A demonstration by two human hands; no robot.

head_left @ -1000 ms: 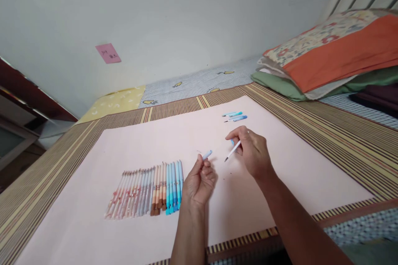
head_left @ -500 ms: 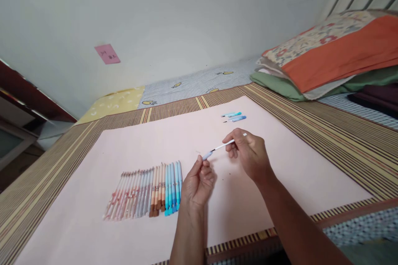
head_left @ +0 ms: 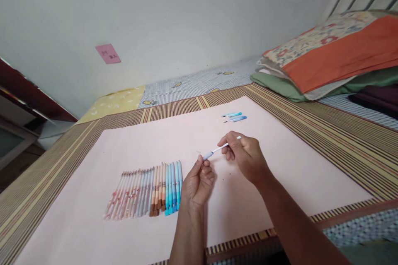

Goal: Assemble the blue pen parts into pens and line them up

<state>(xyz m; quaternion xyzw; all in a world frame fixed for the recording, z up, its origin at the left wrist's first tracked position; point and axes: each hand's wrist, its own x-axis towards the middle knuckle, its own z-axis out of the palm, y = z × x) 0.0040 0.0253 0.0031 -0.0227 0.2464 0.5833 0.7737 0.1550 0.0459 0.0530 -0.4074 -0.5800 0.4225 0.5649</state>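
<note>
Over the pale pink sheet, my left hand pinches a light blue pen barrel, its open end tilted up to the right. My right hand grips a thin white pen refill between thumb and fingers. The refill's lower end is inside the barrel's mouth, and its other end sticks out past my right hand. Left of my left hand lies a row of several pens, side by side, in clear-pink, grey, brown and blue. Farther back are blue pen parts with dark tips.
A striped mat lies under the sheet. Folded bedding with an orange band is piled at the back right. A pink note is stuck on the wall. Small dark specks and a tiny clear piece lie near my hands.
My right hand has moved left and slightly down, pushing the refill's dark tip into the barrel. My left hand stays in place.
</note>
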